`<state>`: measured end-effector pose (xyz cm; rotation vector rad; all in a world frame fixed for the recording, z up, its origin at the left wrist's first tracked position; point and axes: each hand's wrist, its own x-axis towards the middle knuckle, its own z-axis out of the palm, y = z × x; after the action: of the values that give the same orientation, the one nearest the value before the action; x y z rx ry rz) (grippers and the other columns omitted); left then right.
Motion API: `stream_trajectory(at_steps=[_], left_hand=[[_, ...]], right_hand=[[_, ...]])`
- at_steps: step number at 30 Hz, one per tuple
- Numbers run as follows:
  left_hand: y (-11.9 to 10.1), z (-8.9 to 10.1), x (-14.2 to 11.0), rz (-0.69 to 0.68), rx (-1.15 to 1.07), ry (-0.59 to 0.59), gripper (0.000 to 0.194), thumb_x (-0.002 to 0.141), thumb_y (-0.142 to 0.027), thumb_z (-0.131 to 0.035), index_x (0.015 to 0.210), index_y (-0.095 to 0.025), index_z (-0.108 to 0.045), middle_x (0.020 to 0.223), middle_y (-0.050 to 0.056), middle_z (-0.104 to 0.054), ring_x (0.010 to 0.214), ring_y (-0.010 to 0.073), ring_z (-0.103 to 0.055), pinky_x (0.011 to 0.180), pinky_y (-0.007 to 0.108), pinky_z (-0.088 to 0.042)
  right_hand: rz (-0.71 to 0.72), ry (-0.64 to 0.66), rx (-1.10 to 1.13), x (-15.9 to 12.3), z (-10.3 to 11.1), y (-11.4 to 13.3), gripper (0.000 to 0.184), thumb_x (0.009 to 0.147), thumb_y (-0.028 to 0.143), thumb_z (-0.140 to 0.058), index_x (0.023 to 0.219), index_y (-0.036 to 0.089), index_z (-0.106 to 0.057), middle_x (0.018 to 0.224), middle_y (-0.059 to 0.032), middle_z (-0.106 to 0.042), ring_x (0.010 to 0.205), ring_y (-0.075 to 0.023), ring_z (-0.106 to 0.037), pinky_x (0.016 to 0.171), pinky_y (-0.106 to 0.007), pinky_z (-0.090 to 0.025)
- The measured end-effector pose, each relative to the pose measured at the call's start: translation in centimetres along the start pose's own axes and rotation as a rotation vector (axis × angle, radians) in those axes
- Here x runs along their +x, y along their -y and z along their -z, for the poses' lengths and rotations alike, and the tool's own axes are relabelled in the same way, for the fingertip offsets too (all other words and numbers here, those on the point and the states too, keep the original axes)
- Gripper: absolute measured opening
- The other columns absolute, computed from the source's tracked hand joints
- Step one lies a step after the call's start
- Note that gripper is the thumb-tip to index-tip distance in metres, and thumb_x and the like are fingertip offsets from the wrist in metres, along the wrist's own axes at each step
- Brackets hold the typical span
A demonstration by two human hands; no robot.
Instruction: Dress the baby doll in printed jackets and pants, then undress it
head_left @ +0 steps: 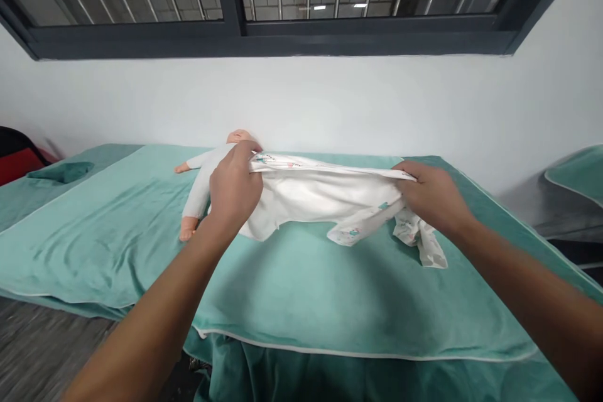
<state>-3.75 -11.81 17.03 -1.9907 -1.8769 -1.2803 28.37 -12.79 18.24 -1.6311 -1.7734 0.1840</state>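
Note:
A white baby garment (325, 198) with small coloured prints is stretched between both my hands above a teal towel (292, 289). My left hand (234, 187) is closed on its left end, fingers pinching the top edge. My right hand (431, 195) is closed on the right end, where loose fabric hangs down to the towel. A baby doll (203, 171) in a white suit lies on its back at the far side of the towel, just behind my left hand; its head (239, 136) points to the wall and the garment hides part of its body.
The towel covers a bed or table set against a white wall (330, 107) under a dark-framed window (264, 31). A small folded teal cloth (63, 171) lies far left, with a red and black thing (16, 157) behind it. Another teal-covered surface (577, 173) is at the right edge.

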Motion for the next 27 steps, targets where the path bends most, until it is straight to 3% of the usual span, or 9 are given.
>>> stream_trajectory(at_steps=[5, 7, 9, 12, 14, 16, 19, 23, 27], left_hand=[[0.2, 0.8, 1.2, 0.0, 0.138, -0.007, 0.036, 0.084, -0.009, -0.047, 0.112, -0.026, -0.06, 0.108, 0.006, -0.068, 0.096, 0.0281, -0.064, 0.08, 0.036, -0.047], [0.6, -0.3, 1.8, 0.009, 0.232, 0.037, 0.033, 0.086, -0.011, -0.046, 0.112, -0.025, -0.061, 0.103, 0.008, -0.068, 0.094, 0.0296, -0.065, 0.08, 0.038, -0.047], [0.9, -2.4, 1.5, 0.025, 0.332, 0.109, 0.031, 0.088, -0.014, -0.045, 0.113, -0.022, -0.061, 0.101, 0.012, -0.067, 0.094, 0.0315, -0.065, 0.081, 0.041, -0.048], [0.9, -6.7, -1.3, 0.013, 0.434, 0.21, 0.033, 0.09, -0.015, -0.044, 0.119, -0.018, -0.059, 0.12, 0.019, -0.063, 0.111, 0.0356, -0.06, 0.089, 0.046, -0.048], [0.6, -9.7, -4.3, -0.073, 0.377, 0.319, 0.037, 0.091, -0.013, -0.044, 0.125, -0.017, -0.057, 0.133, 0.019, -0.058, 0.124, 0.034, -0.053, 0.1, 0.047, -0.045], [0.3, -12.1, -7.2, -0.113, 0.224, 0.505, 0.036, 0.091, -0.011, -0.043, 0.123, -0.017, -0.058, 0.13, 0.016, -0.061, 0.123, 0.0278, -0.055, 0.103, 0.041, -0.045], [0.3, -14.2, -9.5, -0.036, 0.125, 0.559, 0.035, 0.094, -0.015, -0.042, 0.126, -0.012, -0.056, 0.138, 0.018, -0.057, 0.133, 0.0271, -0.05, 0.112, 0.041, -0.039], [1.0, -14.9, -9.1, 0.097, 0.166, 0.501, 0.039, 0.095, -0.02, -0.042, 0.129, -0.007, -0.054, 0.138, 0.022, -0.057, 0.136, 0.0311, -0.049, 0.112, 0.043, -0.039], [0.9, -14.7, -8.4, 0.245, 0.228, 0.433, 0.037, 0.094, -0.026, -0.047, 0.126, -0.01, -0.055, 0.131, 0.024, -0.061, 0.127, 0.0377, -0.055, 0.105, 0.051, -0.043]], right_hand=[[-0.146, 0.24, 0.159, 2.4, 1.5, -1.2, 0.02, 0.063, 0.014, -0.049, 0.071, 0.021, -0.066, 0.052, 0.0027, -0.052, 0.043, -0.0133, -0.045, 0.041, -0.024, -0.029], [-0.181, 0.357, 0.121, 3.8, 0.9, -1.9, 0.025, 0.06, 0.013, -0.049, 0.076, 0.021, -0.067, 0.055, 0.0015, -0.057, 0.043, -0.0138, -0.046, 0.04, -0.024, -0.029], [-0.192, 0.413, 0.016, 4.4, -1.0, -2.4, 0.031, 0.062, 0.011, -0.05, 0.083, 0.021, -0.07, 0.069, -0.0024, -0.067, 0.052, -0.0169, -0.056, 0.044, -0.025, -0.037], [-0.059, 0.214, -0.205, 2.6, -6.3, -2.0, 0.044, 0.068, 0.006, -0.048, 0.103, 0.018, -0.07, 0.109, -0.0124, -0.072, 0.093, -0.0274, -0.066, 0.076, -0.036, -0.053], [0.113, 0.101, -0.265, 0.0, -10.8, -1.3, 0.055, 0.072, 0.002, -0.043, 0.122, 0.01, -0.064, 0.13, -0.0192, -0.063, 0.122, -0.0316, -0.056, 0.102, -0.043, -0.046], [0.214, 0.156, -0.17, -2.9, -15.0, -0.6, 0.057, 0.076, 0.003, -0.04, 0.13, 0.008, -0.058, 0.136, -0.0183, -0.059, 0.131, -0.0282, -0.05, 0.113, -0.041, -0.038], [0.097, 0.217, -0.1, -5.3, -19.3, -0.5, 0.051, 0.089, 0.02, -0.042, 0.138, 0.009, -0.051, 0.142, -0.0186, -0.055, 0.138, -0.0288, -0.045, 0.116, -0.043, -0.035], [-0.1, 0.152, -0.173, -4.1, -20.2, -2.1, 0.049, 0.093, 0.028, -0.042, 0.137, 0.007, -0.049, 0.149, -0.0227, -0.048, 0.146, -0.0358, -0.034, 0.12, -0.053, -0.024], [-0.177, 0.141, -0.184, -2.2, -19.0, -3.2, 0.045, 0.089, 0.026, -0.044, 0.131, 0.01, -0.05, 0.141, -0.0247, -0.053, 0.137, -0.0384, -0.043, 0.113, -0.054, -0.035]])
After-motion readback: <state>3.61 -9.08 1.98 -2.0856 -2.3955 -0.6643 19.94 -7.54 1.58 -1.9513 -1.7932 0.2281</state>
